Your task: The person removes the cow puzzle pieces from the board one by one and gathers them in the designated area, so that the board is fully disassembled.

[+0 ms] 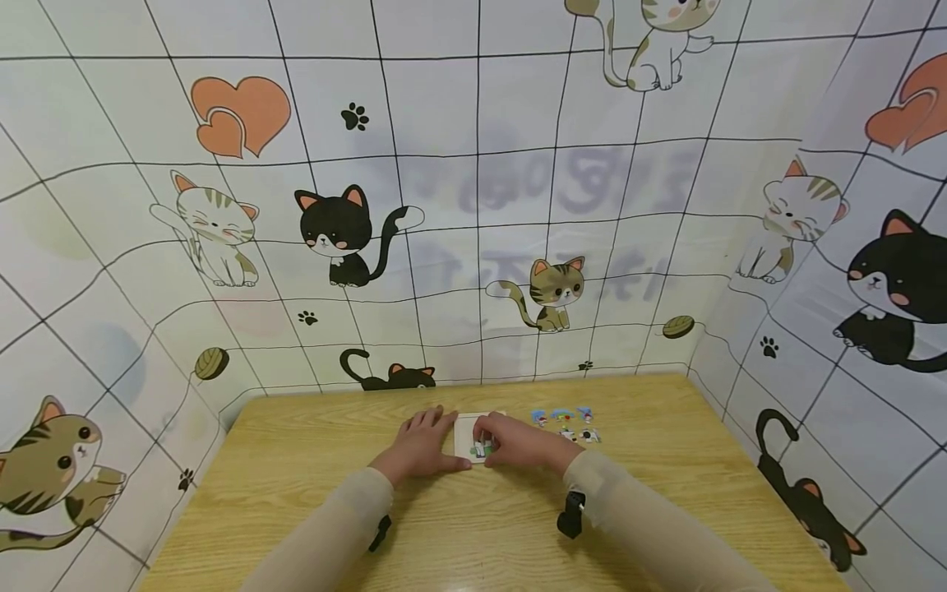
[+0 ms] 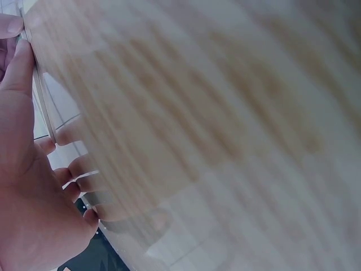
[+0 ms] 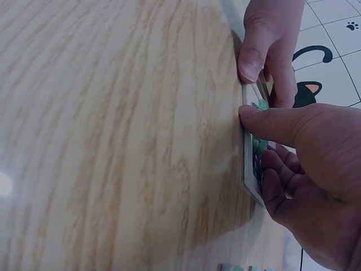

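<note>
A small, pale, flat puzzle board [image 1: 463, 426] lies on the table between my two hands, with a white-and-green picture part [image 1: 481, 449] near its front. My left hand [image 1: 418, 448] rests at its left side, fingers spread and thumb reaching along the near edge. From the right, my right hand [image 1: 521, 442] reaches over the board with curled fingers. In the right wrist view the right thumb [image 3: 268, 125] touches the board's near edge, while the other fingers bend down over the green picture [image 3: 259, 148]. Whether they pinch a piece is hidden.
Several small, colourful puzzle pieces [image 1: 564, 416] lie in two rows on the wooden table [image 1: 311, 460], right of the board. A cloth with cat drawings [image 1: 451, 189] hangs behind the table and along both sides.
</note>
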{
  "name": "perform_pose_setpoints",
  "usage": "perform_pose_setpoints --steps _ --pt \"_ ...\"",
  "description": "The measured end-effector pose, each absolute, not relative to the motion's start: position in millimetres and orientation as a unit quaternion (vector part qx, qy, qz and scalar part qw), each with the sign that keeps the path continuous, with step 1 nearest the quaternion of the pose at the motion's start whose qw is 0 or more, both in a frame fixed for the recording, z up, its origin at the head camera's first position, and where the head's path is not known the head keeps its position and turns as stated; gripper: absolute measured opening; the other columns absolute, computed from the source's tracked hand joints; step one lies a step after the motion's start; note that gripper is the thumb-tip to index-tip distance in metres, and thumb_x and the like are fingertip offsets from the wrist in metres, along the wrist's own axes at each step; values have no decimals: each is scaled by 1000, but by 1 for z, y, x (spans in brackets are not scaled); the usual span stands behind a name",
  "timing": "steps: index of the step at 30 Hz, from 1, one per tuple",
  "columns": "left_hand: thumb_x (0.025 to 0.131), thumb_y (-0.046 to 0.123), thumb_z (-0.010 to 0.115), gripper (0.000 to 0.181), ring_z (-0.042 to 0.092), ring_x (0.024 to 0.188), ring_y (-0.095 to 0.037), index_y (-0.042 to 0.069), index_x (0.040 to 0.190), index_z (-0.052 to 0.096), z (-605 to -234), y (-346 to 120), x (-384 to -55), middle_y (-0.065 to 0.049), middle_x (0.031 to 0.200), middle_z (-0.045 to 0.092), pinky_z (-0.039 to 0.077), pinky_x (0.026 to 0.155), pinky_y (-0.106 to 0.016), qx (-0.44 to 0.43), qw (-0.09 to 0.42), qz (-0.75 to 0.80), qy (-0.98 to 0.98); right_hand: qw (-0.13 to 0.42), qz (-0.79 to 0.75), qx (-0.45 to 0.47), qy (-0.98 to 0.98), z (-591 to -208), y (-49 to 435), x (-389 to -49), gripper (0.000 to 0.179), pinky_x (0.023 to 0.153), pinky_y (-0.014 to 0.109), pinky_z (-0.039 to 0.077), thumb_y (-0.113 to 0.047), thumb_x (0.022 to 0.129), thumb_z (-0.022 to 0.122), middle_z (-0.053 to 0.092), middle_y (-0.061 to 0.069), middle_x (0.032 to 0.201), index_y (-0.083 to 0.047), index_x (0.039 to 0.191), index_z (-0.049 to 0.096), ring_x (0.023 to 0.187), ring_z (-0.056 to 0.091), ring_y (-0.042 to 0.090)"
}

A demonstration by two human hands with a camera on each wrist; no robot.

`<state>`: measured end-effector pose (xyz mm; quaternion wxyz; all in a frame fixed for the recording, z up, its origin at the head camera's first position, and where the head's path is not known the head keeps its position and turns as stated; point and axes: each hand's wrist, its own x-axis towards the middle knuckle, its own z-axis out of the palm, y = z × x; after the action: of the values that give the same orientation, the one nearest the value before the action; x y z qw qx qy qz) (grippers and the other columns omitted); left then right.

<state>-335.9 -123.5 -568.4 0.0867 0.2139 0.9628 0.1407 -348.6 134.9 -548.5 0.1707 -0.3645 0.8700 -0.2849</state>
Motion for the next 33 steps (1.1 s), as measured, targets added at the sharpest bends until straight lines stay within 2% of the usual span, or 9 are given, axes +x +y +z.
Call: perform_pose_setpoints --steps 8,24,33 --pt "92 81 72 109 29 163 -44 20 175 35 -568 -124 -336 -20 178 31 26 128 -68 211 90 143 963 168 -308 -365 862 -550 133 -349 31 82 32 50 -3 99 83 64 6 110 -12 121 63 91 56 14" --pt "93 78 74 108 30 163 -45 18 174 37 -566 -122 -334 -21 178 31 26 127 -70 211 89 146 962 159 -309 -353 869 -545 138 -345 29 85 35 54 -5 98 85 64 5 115 -8 123 72 97 60 19" --pt "93 77 74 107 30 162 -46 18 174 37 -565 -120 -333 -21 178 31 26 127 -70 208 92 148 962 168 -322 -333 870 -542 138 -343 32 87 34 54 -7 97 86 68 -1 115 -9 126 73 98 62 16"
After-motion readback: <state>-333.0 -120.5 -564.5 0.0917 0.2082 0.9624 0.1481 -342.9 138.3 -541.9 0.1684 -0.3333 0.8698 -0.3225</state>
